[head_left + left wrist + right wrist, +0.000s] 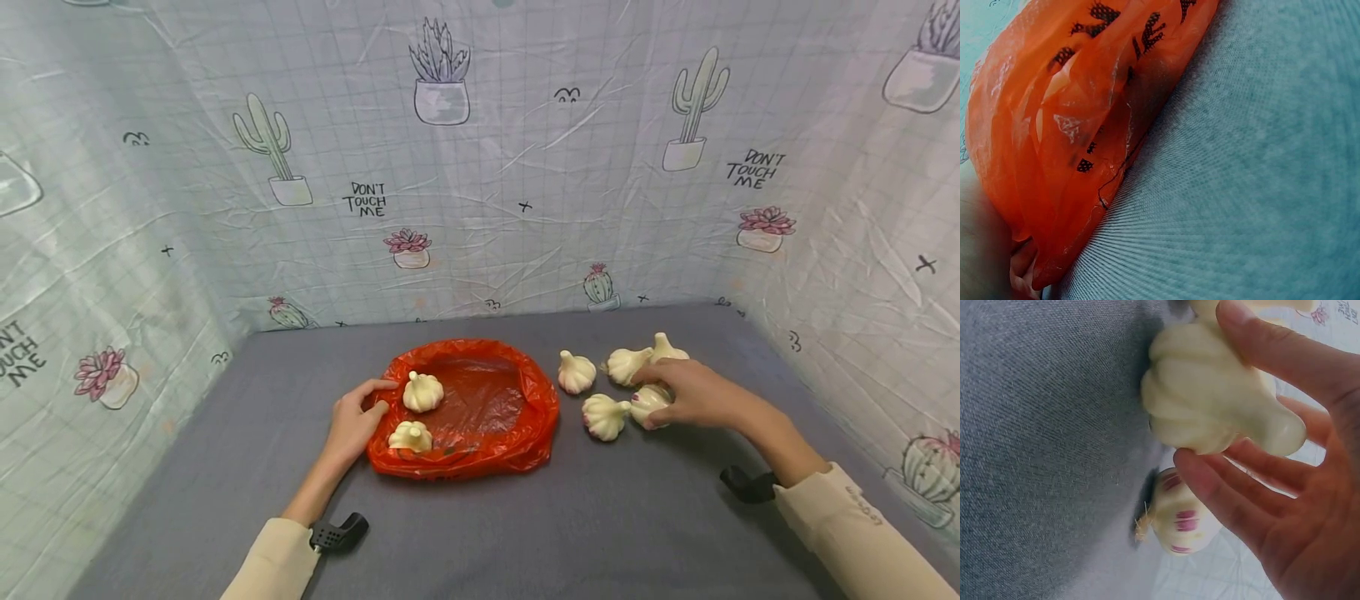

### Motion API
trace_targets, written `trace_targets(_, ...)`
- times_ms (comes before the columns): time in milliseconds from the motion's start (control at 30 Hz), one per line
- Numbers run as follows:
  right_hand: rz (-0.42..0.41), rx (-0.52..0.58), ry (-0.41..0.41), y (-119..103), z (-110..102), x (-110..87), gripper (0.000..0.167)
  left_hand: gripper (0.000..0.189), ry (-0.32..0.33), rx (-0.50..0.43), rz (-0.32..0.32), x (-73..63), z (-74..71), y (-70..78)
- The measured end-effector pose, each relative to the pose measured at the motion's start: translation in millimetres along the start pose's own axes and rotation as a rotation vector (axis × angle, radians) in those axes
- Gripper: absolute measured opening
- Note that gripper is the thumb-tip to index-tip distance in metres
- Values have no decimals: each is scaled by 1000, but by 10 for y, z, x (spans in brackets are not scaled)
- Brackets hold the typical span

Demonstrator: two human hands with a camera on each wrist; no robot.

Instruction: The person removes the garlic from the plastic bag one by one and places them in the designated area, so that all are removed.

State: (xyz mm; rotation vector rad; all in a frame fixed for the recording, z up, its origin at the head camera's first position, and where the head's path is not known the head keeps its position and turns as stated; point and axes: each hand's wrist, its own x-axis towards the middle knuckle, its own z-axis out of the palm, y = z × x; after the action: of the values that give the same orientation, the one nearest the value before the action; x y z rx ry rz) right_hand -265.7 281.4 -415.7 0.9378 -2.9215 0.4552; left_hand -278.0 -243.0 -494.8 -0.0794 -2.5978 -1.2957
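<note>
Right of centre, our right hand (693, 392) curls around a garlic bulb (647, 403) on the grey cloth (600, 517). Our left hand (352, 421) pinches the orange bag's (487, 417) left rim.

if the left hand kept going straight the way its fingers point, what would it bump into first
Most likely the garlic bulb lying in the red plastic bag. The left hand grips the bag's left rim, fingers pointing right and slightly away, toward that bulb. Depth is unclear from the head view, so this is a judgement.
</note>
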Motion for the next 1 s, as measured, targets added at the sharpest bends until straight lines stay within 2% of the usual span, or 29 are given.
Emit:
trace_targets(300,22,18,60,-15,7,-2,46,35,3,-1,5,6,-2,-24)
trace_targets(767,40,74,-18,-22,-72,-21,47,34,0,-14,16,7,-16,-11)
trace_targets(1000,25,64,-13,-17,-81,-13,44,35,-1,-21,10,4,-16,-3)
